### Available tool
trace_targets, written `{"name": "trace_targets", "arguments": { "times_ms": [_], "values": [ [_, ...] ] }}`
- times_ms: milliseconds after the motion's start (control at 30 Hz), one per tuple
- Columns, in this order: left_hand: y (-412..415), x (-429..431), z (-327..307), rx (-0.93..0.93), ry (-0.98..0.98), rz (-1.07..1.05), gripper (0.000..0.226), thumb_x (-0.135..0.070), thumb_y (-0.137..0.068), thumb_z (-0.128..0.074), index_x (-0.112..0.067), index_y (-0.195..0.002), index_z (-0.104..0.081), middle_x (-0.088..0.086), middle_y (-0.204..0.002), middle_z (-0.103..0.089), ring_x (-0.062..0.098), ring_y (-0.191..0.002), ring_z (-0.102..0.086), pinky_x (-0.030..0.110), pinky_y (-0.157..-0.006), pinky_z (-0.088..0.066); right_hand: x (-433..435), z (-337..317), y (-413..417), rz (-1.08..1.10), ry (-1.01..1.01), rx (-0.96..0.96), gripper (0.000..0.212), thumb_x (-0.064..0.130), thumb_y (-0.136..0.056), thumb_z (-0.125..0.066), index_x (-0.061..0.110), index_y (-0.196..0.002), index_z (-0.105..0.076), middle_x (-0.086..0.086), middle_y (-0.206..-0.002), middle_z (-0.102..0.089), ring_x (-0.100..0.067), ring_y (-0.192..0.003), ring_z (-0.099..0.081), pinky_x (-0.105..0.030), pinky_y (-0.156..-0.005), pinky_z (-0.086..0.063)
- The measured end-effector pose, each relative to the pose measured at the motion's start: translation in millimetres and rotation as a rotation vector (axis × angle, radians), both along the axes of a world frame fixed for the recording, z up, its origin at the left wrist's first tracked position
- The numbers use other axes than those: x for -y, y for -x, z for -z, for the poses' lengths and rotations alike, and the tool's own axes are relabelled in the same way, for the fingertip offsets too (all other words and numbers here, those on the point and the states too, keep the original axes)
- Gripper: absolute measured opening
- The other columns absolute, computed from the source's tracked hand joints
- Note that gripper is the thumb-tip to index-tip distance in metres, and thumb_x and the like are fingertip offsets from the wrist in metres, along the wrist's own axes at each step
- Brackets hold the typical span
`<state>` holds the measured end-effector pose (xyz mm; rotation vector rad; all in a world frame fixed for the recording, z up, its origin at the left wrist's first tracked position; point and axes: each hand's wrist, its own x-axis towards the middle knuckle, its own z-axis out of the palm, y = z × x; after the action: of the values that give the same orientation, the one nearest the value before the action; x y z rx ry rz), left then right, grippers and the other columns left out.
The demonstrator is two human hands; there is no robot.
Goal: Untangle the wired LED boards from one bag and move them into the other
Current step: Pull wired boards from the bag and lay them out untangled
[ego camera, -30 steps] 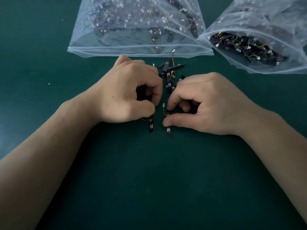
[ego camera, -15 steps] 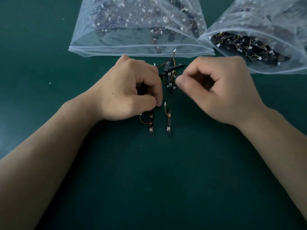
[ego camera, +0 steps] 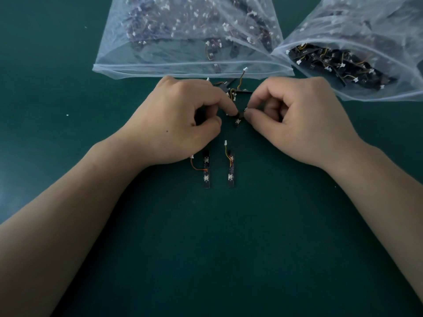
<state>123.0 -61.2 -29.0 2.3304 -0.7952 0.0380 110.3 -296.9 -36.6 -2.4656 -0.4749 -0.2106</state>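
A small tangle of black wired LED boards lies on the green table just in front of a clear plastic bag full of tangled boards. My left hand and my right hand meet over the tangle, and each pinches a black board at its near end. Two separated boards lie side by side closer to me, the left board and the right board, each with an orange wire and a white plug. A second clear bag at the far right holds more boards.
The green table top stretches bare toward me beyond the two loose boards. Both bags lie flat with their mouths facing me. A few white specks dot the table at the left.
My right hand let go of the right separated board, rose to the tangle and now pinches a board there. My left hand shifted up off the left separated board to the tangle.
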Motion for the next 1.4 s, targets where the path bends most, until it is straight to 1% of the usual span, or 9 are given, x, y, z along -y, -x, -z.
{"name": "trace_targets", "arguments": {
  "times_ms": [100, 233, 400, 633, 767, 1000, 1133, 1267, 1400],
  "values": [
    [1, 1, 0, 0.01, -0.004, -0.085, 0.018, -0.021, -0.086, -0.061, -0.03, -0.091, -0.075, -0.012, -0.079, -0.064, 0.007, -0.077, -0.058, 0.04, -0.088, -0.046, 0, 0, -1, 0.004, 0.016, 0.013, 0.014, 0.033, -0.093, -0.073, 0.03, -0.107, -0.075, 0.008, -0.064, -0.061, -0.011, -0.059, -0.056, -0.034, -0.06, -0.05],
    [0, 1, -1, 0.01, 0.014, -0.148, 0.013, -0.025, -0.086, -0.063, -0.03, -0.091, -0.074, -0.011, -0.087, -0.065, 0.003, -0.084, -0.056, 0.055, -0.093, -0.047, -1, -1, -1, 0.021, 0.039, 0.013, 0.005, 0.032, -0.093, -0.071, 0.028, -0.093, -0.074, 0.01, -0.063, -0.061, -0.01, -0.059, -0.056, -0.035, -0.059, -0.051],
    [-2, 0, 1, 0.014, 0.002, -0.15, 0.021, -0.023, -0.088, -0.067, -0.03, -0.107, -0.075, -0.011, -0.085, -0.059, 0.0, -0.081, -0.051, 0.052, -0.092, -0.047, -1, -1, -1, 0.016, 0.055, 0.006, 0.008, 0.029, -0.092, -0.069, 0.03, -0.1, -0.073, 0.01, -0.064, -0.06, -0.009, -0.061, -0.057, -0.033, -0.06, -0.05],
    [-2, 0, 2, 0.018, 0.014, -0.16, 0.018, -0.025, -0.089, -0.066, -0.03, -0.104, -0.075, -0.012, -0.085, -0.061, -0.002, -0.081, -0.051, 0.05, -0.092, -0.047, -3, -5, 1, -0.018, 0.016, -0.04, 0.011, 0.036, -0.094, -0.062, 0.029, -0.089, -0.068, 0.019, -0.066, -0.059, -0.007, -0.06, -0.056, -0.027, -0.054, -0.035],
    [-3, -1, 4, 0.026, 0.009, -0.165, 0.017, -0.024, -0.09, -0.067, -0.031, -0.103, -0.075, -0.013, -0.085, -0.061, -0.004, -0.079, -0.051, 0.045, -0.091, -0.046, -2, -6, 0, -0.03, 0.079, -0.027, 0.003, 0.031, -0.091, -0.068, 0.029, -0.092, -0.071, 0.01, -0.071, -0.06, -0.007, -0.065, -0.055, -0.033, -0.059, -0.046],
    [-4, -2, 5, 0.011, 0.002, -0.161, 0.016, -0.026, -0.091, -0.067, -0.032, -0.104, -0.074, -0.014, -0.086, -0.061, -0.004, -0.079, -0.051, 0.038, -0.087, -0.042, 8, -11, -2, -0.127, 0.069, -0.099, 0.017, 0.019, -0.083, -0.056, 0.028, -0.086, -0.07, 0.013, -0.089, -0.063, -0.008, -0.08, -0.058, -0.042, -0.07, -0.051],
    [-5, -3, 5, 0.008, -0.005, -0.161, 0.016, -0.027, -0.091, -0.067, -0.033, -0.104, -0.074, -0.015, -0.086, -0.061, -0.003, -0.081, -0.052, 0.04, -0.089, -0.044, 9, -16, 3, -0.354, 0.065, -0.158, 0.014, 0.015, -0.076, -0.059, 0.025, -0.078, -0.069, 0.014, -0.078, -0.063, -0.014, -0.076, -0.06, -0.038, -0.068, -0.049],
    [-5, -4, 5, -0.002, -0.005, -0.158, 0.017, -0.03, -0.09, -0.065, -0.033, -0.104, -0.074, -0.016, -0.086, -0.061, -0.003, -0.082, -0.053, 0.039, -0.089, -0.043, 14, -16, 3, -0.362, -0.075, -0.23, 0.018, 0.011, -0.075, -0.065, 0.026, -0.084, -0.062, 0.007, -0.069, -0.059, -0.025, -0.062, -0.055, -0.04, -0.058, -0.044],
    [-5, -4, 5, -0.008, 0.002, -0.155, 0.017, -0.032, -0.09, -0.064, -0.033, -0.104, -0.074, -0.016, -0.086, -0.062, -0.004, -0.081, -0.052, 0.037, -0.087, -0.04, 19, -17, 0, -0.351, -0.006, -0.18, 0.013, 0.015, -0.075, -0.068, 0.025, -0.082, -0.065, 0.009, -0.069, -0.059, -0.022, -0.064, -0.056, -0.038, -0.059, -0.044]
  ]
}}
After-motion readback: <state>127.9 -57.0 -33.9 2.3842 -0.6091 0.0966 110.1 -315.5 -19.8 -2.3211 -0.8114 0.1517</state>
